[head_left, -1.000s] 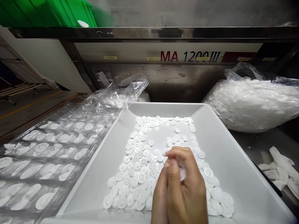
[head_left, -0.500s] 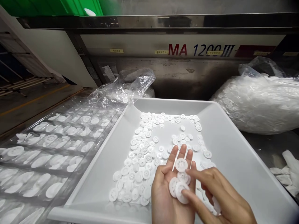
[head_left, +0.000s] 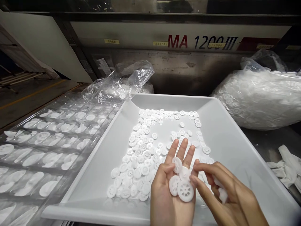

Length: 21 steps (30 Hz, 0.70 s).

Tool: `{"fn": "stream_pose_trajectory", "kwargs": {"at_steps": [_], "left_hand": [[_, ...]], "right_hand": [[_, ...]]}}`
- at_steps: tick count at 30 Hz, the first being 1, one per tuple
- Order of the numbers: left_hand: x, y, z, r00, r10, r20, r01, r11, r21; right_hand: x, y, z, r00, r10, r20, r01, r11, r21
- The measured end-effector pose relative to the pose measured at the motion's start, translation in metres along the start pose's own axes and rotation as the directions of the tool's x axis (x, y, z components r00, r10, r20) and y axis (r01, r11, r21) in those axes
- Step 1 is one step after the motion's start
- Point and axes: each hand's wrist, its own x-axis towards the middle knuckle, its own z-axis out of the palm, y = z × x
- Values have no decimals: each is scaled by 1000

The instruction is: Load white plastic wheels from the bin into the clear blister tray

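Note:
My left hand [head_left: 172,194] lies palm up over the grey tray [head_left: 225,135], with several white plastic gear wheels [head_left: 185,191] resting on the palm and fingers. Its thumb lies against the uppermost wheel. Close on the right, my right hand [head_left: 225,191] has its thumb and forefinger near together at the edge of one of those wheels. Its other fingers curl round white plastic pieces [head_left: 223,195], whose shape is partly hidden. Below and beyond both hands, many loose white gear wheels [head_left: 141,158] cover the tray floor, most thickly on the left.
Clear compartment trays [head_left: 44,160] filled with white parts lie left of the grey tray. Behind stands a crumpled clear bag [head_left: 122,83]; a bulging bag of white parts [head_left: 263,97] is at right. White cloth-like material [head_left: 285,166] lies at far right. A machine panel [head_left: 141,31] closes the back.
The wheels on my left palm have shifted and turned, one now showing its spokes. My right thumb and forefinger have moved closer together, off the lowest wheel. The view has tilted slightly down.

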Motion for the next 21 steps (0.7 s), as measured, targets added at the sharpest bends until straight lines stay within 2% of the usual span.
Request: {"fn": "stream_pose_trajectory", "kwargs": {"at_steps": [3,7,9,11,13,16,18,21], "left_hand": [[-1,-1,2,1000,8,-1,-8,999,37],[0,-2,2,1000,20,-19,-19,997,75],[0,-3,2,1000,10,-10,-9,996,84],[0,-3,2,1000,2,-6,-2,996,85],[0,-2,3,1000,-6,4,6,996,85],[0,-1,2,999,-29,21,27,995,94],[1,0,2,999,-41,9,40,994,101],[3,1,2,998,-49,-30,53,992,117]], "right_hand": [[9,7,-2,992,-35,118,36,999,-10],[11,8,1,982,17,190,-25,999,38],[10,6,1,984,67,167,-81,994,76],[10,4,-1,991,71,116,-82,992,97],[11,2,-3,1000,-7,8,6,998,61],[13,2,-4,974,-193,-121,184,980,-82],[13,3,-3,956,-258,-138,238,961,-142],[8,8,0,949,-292,-116,273,949,-155]]}}
